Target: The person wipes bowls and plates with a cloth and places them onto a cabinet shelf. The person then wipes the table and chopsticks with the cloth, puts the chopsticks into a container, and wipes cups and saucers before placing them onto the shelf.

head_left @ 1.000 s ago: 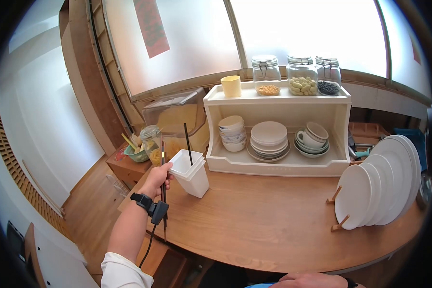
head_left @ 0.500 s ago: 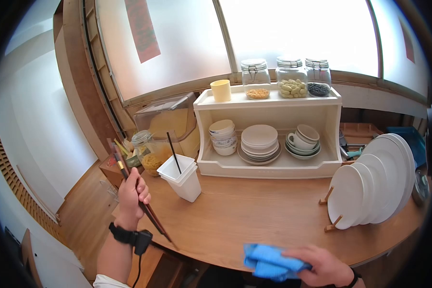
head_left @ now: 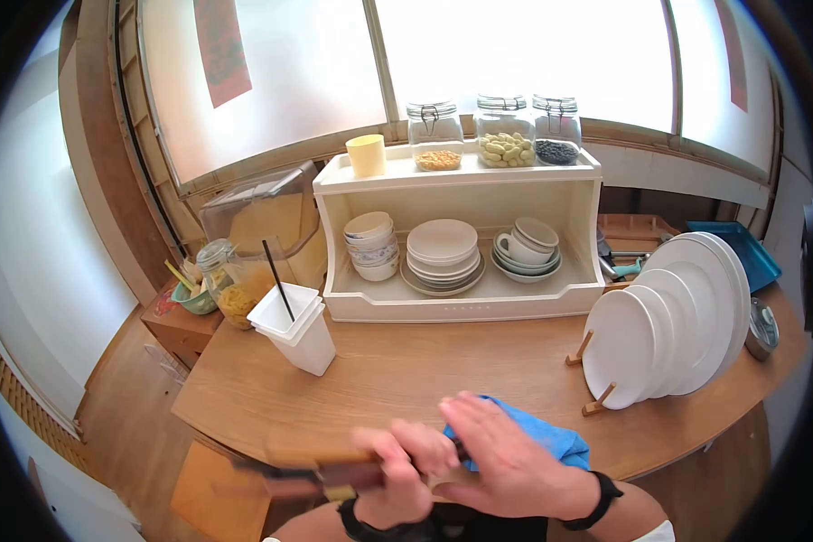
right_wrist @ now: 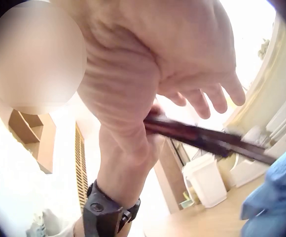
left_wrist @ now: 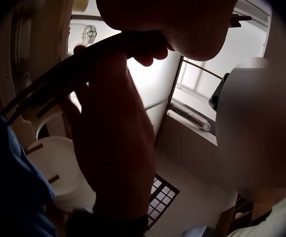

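My left hand (head_left: 399, 471) grips a bundle of dark brown chopsticks (right_wrist: 197, 137) near the table's front edge, blurred in the head view. My right hand (head_left: 513, 462) is beside it with fingers straight, overlapping the bundle's right end there. In the right wrist view its palm is bare, and the chopsticks stretch below its fingers. A crumpled blue cloth (head_left: 551, 439) lies just behind the right hand, partly hidden by it; the chopstick ends point towards it. One black chopstick (head_left: 278, 278) leans in the stacked white square containers (head_left: 309, 345) at the left.
A white shelf (head_left: 461, 312) at the back bears bowls, plates and cups, with jars (head_left: 504, 135) and a yellow cup (head_left: 366, 155) on top. White plates (head_left: 619, 348) stand in a wooden rack at the right. A pasta jar (head_left: 235, 303) stands behind the containers.
My left hand has left the containers, carrying the chopsticks right and towards me, beside the right hand. The right hand brought the blue cloth onto the table and let it go. The view has shifted right.
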A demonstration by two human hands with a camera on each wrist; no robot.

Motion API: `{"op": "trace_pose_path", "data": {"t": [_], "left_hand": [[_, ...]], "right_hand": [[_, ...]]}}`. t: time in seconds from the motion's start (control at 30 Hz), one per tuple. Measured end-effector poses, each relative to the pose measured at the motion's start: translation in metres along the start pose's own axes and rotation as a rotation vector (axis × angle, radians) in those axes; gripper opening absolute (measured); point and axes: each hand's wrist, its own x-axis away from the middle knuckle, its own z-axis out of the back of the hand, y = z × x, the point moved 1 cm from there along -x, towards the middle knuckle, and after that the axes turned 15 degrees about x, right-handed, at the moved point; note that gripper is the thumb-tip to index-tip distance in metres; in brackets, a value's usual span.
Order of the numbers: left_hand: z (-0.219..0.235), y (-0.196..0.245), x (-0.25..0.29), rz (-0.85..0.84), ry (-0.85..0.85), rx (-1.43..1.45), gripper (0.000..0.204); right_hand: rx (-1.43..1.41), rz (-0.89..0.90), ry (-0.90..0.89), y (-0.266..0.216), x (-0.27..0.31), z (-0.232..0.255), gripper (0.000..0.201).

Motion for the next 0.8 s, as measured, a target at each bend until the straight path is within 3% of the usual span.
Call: {"op": "trace_pose_path", "data": {"t": [0.07,0.1,0.17,0.2,0.3,0.37,0.4,0.43,0.5,0.53,0.57,0.63,0.67,0.7,0.77,0.8], "left_hand": [[0.004,-0.012,0.009,-0.134,-0.19,-0.068,0.032],[0.011,-0.01,0.016,-0.121,-0.138,-0.019,0.032],[-0.018,-0.007,-0.02,-0.245,-0.198,-0.007,0.015],[-0.007,-0.006,-0.01,-0.241,-0.191,-0.006,0.015],[0.032,0.002,0.011,-0.133,-0.043,-0.132,0.032],[0.043,0.011,-0.001,-0.158,-0.263,-0.469,0.043],[0.045,0.022,-0.008,-0.15,-0.37,-0.618,0.055],[0.061,0.03,-0.006,-0.147,-0.371,-0.611,0.055],[0.095,0.039,-0.001,0.54,-0.319,-0.556,0.064],[0.098,0.051,0.002,0.922,0.03,-0.249,0.058],[0.102,0.054,-0.001,0.922,0.032,-0.247,0.058],[0.104,0.058,-0.006,1.479,0.186,0.798,0.051],[0.079,0.06,-0.008,1.676,0.292,0.317,0.044],[0.062,0.058,-0.003,1.664,0.306,0.322,0.044],[0.043,0.051,0.003,1.616,0.083,-0.02,0.02],[0.053,0.043,0.013,1.559,-0.012,-0.055,0.026]], "right_hand": [[-0.476,-0.008,-0.095,0.0,0.001,-0.024,0.063],[-0.472,-0.01,-0.094,0.001,-0.005,-0.03,0.063],[-0.359,0.107,-0.068,0.0,-0.012,-0.041,0.048],[-0.361,0.101,-0.074,-0.002,-0.015,-0.045,0.048],[-0.305,0.083,-0.057,0.001,-0.028,-0.044,0.033],[0.057,0.213,-0.044,0.007,-0.037,-0.036,0.027],[0.062,0.205,-0.048,0.011,-0.041,-0.031,0.027],[0.178,0.251,-0.039,0.014,-0.044,-0.025,0.022],[0.297,0.291,-0.032,0.02,-0.047,-0.015,0.018],[0.417,0.369,-0.097,0.024,-0.047,-0.011,0.016],[0.534,0.449,-0.163,0.026,-0.047,-0.009,0.014],[0.589,0.497,-0.204,0.031,-0.045,-0.012,0.014],[0.653,0.543,-0.241,0.033,-0.046,-0.014,0.014],[0.645,0.558,-0.245,0.031,-0.046,-0.017,0.014],[0.745,0.569,-0.401,0.029,-0.048,-0.021,0.015],[0.742,0.593,-0.404,0.031,-0.051,-0.023,0.015]]}}
